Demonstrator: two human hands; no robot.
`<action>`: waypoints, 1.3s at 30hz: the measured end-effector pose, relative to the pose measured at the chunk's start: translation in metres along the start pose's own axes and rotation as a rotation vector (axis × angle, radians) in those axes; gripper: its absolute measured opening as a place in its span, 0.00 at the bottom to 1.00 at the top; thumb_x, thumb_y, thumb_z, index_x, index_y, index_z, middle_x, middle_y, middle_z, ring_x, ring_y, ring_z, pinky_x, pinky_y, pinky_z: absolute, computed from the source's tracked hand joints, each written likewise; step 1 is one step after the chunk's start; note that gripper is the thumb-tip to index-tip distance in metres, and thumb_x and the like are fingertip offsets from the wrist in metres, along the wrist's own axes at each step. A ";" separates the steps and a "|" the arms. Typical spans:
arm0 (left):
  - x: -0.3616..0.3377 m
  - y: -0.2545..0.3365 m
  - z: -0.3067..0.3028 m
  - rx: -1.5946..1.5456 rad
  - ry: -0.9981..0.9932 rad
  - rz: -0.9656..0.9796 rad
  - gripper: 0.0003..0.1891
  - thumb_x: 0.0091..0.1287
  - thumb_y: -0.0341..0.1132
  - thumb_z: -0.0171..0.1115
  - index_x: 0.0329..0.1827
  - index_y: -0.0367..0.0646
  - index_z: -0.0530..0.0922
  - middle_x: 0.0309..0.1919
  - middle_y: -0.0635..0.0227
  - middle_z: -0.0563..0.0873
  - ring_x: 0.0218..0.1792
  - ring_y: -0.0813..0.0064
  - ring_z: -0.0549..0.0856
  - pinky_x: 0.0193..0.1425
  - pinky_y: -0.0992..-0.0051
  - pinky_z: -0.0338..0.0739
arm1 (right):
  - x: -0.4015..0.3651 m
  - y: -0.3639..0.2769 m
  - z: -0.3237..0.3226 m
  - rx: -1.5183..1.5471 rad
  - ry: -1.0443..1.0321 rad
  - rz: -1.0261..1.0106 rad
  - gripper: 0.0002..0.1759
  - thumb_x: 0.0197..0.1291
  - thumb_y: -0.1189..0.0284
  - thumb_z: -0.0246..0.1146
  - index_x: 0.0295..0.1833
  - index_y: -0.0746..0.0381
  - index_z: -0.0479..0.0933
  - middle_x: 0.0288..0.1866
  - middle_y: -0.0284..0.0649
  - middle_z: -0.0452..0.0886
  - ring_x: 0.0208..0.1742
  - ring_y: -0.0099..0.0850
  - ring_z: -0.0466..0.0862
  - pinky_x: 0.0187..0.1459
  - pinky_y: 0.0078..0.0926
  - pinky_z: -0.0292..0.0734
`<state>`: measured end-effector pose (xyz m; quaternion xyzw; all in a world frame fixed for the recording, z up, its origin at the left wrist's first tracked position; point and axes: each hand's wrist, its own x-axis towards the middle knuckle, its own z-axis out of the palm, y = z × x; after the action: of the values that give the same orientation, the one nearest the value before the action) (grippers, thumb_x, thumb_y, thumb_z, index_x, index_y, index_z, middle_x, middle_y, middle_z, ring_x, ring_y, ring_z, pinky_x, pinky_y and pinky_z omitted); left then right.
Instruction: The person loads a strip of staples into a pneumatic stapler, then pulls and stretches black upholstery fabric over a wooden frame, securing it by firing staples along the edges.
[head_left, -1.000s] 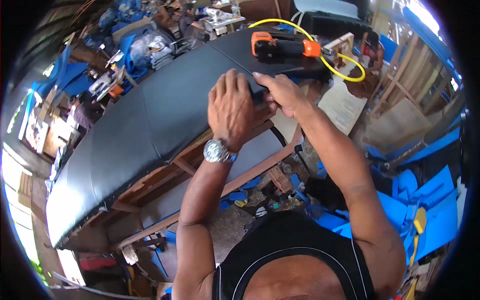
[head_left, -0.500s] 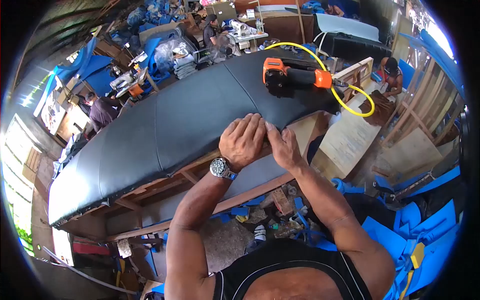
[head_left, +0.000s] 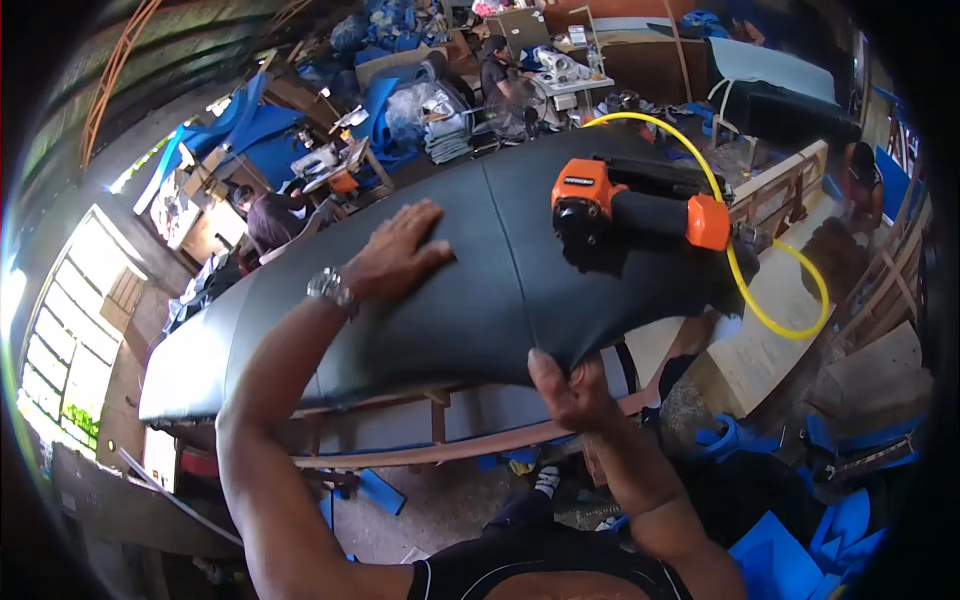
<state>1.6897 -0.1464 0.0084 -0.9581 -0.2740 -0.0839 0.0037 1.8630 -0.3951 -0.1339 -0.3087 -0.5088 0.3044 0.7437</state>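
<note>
A long padded piece with a black leather-like cover point(head_left: 455, 300) stretches across in front of me, seams running over it. My left hand point(head_left: 395, 255), with a metal watch on its wrist, lies on the cover left of a seam, fingers extended. At the near edge, my right hand point(head_left: 575, 392) pinches the cover's edge, thumb on top and fingers curled in; the material is pulled toward me there. An orange and black air stapler point(head_left: 640, 210) rests on top to the right, joined to a yellow hose point(head_left: 805, 325). Below the edge shows the wooden frame point(head_left: 480, 440).
Blue foam scraps point(head_left: 790, 550) lie at the lower right. A light wooden panel point(head_left: 765, 350) stands beyond my right hand. Other people work at the back, two near sewing machines point(head_left: 560, 65) and one at the right. Barred windows point(head_left: 80, 310) are at left.
My left hand has left the near edge and moved up and left onto the cover, its fingers opening out. The right hand stays on the edge, pulling it nearer. The whole view has shifted.
</note>
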 end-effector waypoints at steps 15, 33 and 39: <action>0.301 -0.159 0.114 -1.012 -0.833 -0.374 0.42 0.80 0.69 0.35 0.79 0.41 0.69 0.72 0.55 0.77 0.71 0.66 0.78 0.76 0.63 0.70 | 0.014 -0.014 -0.022 -0.255 -0.150 0.083 0.19 0.62 0.72 0.69 0.57 0.68 0.79 0.51 0.47 0.84 0.49 0.35 0.85 0.52 0.33 0.82; 0.074 0.051 0.044 0.075 -0.042 0.178 0.42 0.80 0.66 0.34 0.85 0.43 0.54 0.86 0.52 0.50 0.86 0.53 0.46 0.86 0.51 0.42 | -0.001 -0.015 0.014 -0.265 0.143 0.007 0.14 0.75 0.67 0.60 0.43 0.68 0.80 0.31 0.33 0.81 0.34 0.27 0.81 0.42 0.28 0.77; -0.011 0.109 0.020 -0.007 -0.108 0.144 0.40 0.81 0.63 0.35 0.86 0.45 0.53 0.86 0.53 0.51 0.86 0.54 0.47 0.87 0.54 0.40 | -0.014 -0.013 0.030 -0.086 0.245 0.199 0.25 0.79 0.60 0.54 0.30 0.65 0.75 0.23 0.27 0.73 0.27 0.19 0.71 0.32 0.28 0.70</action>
<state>1.7415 -0.2439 -0.0090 -0.9784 -0.2037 -0.0328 -0.0083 1.8319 -0.4094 -0.1229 -0.4239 -0.3938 0.3145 0.7525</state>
